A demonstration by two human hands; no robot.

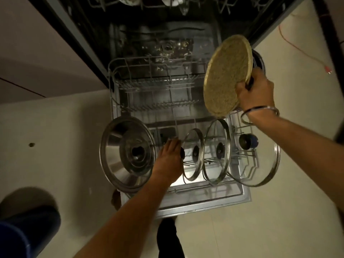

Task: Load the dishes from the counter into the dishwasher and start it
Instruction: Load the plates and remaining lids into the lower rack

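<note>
With four lids already standing in the lower rack (119,94), my right hand (255,94) grips a round pan (226,77) above its far corner, my left hand (170,159) rests open-fingered on a lid knob (182,153), starting not yet done.

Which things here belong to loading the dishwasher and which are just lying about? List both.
Job in hand:
round golden speckled lid, held by right hand
large stainless steel lid
three steel-rimmed glass lids
grey wire lower rack
left hand, on the rack

Lying about:
orange cable on floor
blue round container
</note>
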